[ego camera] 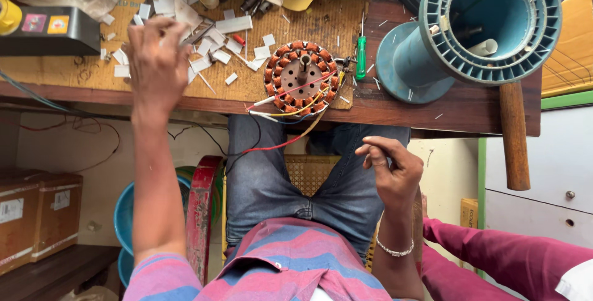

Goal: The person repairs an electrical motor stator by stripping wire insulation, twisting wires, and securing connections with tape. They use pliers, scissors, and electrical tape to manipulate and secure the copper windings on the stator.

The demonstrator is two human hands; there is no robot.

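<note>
My left hand (155,60) reaches out over the workbench, its fingers spread above a scatter of white paper strips (210,50); I cannot see anything gripped in it. My right hand (389,165) hovers over my lap below the bench edge, fingers loosely curled with thumb and forefinger pinched; whether it holds something small I cannot tell. Between the hands, a round motor stator (301,77) with copper-coloured windings lies flat on a brown mat near the bench edge. Red, yellow, white and blue wires (281,143) trail from it down over my knees.
A large blue plastic spool (475,29) lies on the right of the bench, a green-handled screwdriver (361,57) beside it. A wooden hammer handle (514,134) overhangs the edge. A black box (43,29) sits far left. Another person's maroon sleeve (506,258) is at lower right.
</note>
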